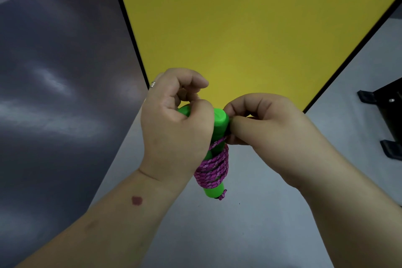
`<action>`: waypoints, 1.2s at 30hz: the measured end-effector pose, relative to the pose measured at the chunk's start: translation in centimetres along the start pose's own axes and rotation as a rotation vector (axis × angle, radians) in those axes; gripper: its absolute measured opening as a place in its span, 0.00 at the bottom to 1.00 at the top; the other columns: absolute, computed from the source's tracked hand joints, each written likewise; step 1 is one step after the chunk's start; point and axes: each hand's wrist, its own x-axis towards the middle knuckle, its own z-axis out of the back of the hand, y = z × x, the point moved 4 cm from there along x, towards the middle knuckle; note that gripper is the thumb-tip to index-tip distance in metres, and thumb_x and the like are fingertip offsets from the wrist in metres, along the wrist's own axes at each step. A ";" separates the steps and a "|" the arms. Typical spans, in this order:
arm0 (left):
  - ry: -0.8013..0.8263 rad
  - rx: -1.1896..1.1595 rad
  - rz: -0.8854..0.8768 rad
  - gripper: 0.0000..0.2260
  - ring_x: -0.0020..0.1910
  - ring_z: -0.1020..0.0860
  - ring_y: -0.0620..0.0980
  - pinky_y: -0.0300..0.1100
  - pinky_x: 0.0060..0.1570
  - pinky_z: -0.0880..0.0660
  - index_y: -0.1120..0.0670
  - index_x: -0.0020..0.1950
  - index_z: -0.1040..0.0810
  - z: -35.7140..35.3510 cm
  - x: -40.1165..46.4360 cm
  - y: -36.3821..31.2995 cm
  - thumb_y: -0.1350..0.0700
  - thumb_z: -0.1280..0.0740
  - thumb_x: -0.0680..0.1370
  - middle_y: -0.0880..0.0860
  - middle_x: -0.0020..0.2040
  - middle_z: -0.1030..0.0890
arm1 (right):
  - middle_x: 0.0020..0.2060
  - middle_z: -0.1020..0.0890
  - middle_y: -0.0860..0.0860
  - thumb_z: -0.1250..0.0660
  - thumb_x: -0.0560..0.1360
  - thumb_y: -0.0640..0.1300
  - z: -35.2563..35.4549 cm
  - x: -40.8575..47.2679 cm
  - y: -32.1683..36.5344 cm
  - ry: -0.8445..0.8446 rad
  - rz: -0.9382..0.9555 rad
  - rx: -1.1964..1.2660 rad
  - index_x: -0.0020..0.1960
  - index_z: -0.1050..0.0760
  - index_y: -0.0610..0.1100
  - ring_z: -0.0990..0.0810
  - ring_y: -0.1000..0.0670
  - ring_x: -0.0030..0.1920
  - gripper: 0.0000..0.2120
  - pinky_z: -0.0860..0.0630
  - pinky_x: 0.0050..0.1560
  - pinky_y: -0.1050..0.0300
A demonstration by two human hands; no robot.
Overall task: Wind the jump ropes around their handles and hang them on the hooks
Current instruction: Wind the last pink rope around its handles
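While your left hand grips the green handles, your right hand fingers pinch the pink rope beside them.

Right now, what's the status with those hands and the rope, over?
Left hand grips green handles. Right hand pinches at handle top. Pink rope wound around handles. No hooks in view.

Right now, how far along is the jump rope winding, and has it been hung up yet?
Mostly wound: the pink rope lies in several coils around the green handles. In hand: the left hand grips the handles while the right hand pinches at the rope by the top coil, seemingly securing it. Left: hanging it; no hook shows here, and the bundle is held in the air.
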 end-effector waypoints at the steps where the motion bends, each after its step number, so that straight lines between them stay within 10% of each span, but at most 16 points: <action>1: -0.002 -0.006 0.002 0.17 0.43 0.23 0.48 0.40 0.46 0.26 0.50 0.46 0.23 0.0 0.1 0.0 0.70 0.38 0.68 0.49 0.44 0.22 | 0.36 0.13 0.52 0.33 0.74 0.38 0.0 0.0 0.0 0.006 0.007 -0.002 0.42 0.17 0.51 0.14 0.40 0.43 0.10 0.21 0.40 0.47; 7: -0.041 -0.122 0.067 0.17 0.41 0.23 0.55 0.45 0.43 0.26 0.49 0.44 0.23 0.4 0.8 0.5 0.70 0.40 0.68 0.53 0.40 0.22 | 0.44 0.13 0.53 0.35 0.77 0.44 -0.6 0.0 0.3 0.047 0.077 0.046 0.49 0.17 0.52 0.17 0.34 0.47 0.09 0.20 0.48 0.30; 17: 0.010 -0.208 0.108 0.17 0.37 0.25 0.47 0.38 0.39 0.27 0.53 0.46 0.24 0.5 1.0 0.2 0.72 0.43 0.70 0.51 0.40 0.24 | 0.54 0.16 0.49 0.30 0.73 0.47 -0.7 0.0 -0.1 0.179 0.119 0.178 0.56 0.16 0.56 0.13 0.41 0.51 0.12 0.20 0.57 0.34; 25: 0.006 -0.215 0.074 0.18 0.38 0.26 0.55 0.44 0.39 0.28 0.50 0.45 0.23 0.4 0.7 0.2 0.71 0.43 0.69 0.51 0.38 0.24 | 0.50 0.13 0.40 0.32 0.74 0.49 -0.6 0.2 -0.7 0.283 0.091 0.082 0.56 0.17 0.57 0.19 0.27 0.54 0.13 0.24 0.54 0.23; 29: -0.048 -0.259 0.113 0.18 0.36 0.26 0.51 0.42 0.37 0.28 0.51 0.43 0.23 0.3 0.8 0.3 0.72 0.43 0.70 0.51 0.37 0.24 | 0.54 0.13 0.46 0.33 0.76 0.43 -0.9 0.3 -1.1 0.320 0.089 0.179 0.63 0.20 0.52 0.15 0.40 0.56 0.16 0.22 0.62 0.35; 33: -0.070 -0.315 0.251 0.15 0.44 0.23 0.50 0.45 0.45 0.26 0.49 0.49 0.23 0.1 1.3 1.5 0.68 0.38 0.73 0.53 0.46 0.23 | 0.52 0.14 0.44 0.33 0.75 0.39 -1.8 0.1 -1.3 0.259 0.061 0.328 0.65 0.24 0.51 0.15 0.36 0.52 0.20 0.20 0.56 0.39; 36: 0.114 -0.342 0.447 0.22 0.58 0.19 0.51 0.51 0.54 0.22 0.45 0.66 0.27 -1.0 0.6 2.5 0.47 0.28 0.72 0.54 0.64 0.22 | 0.44 0.17 0.42 0.32 0.78 0.37 -0.8 0.6 -1.1 0.039 0.028 0.413 0.64 0.23 0.51 0.17 0.42 0.44 0.17 0.19 0.50 0.39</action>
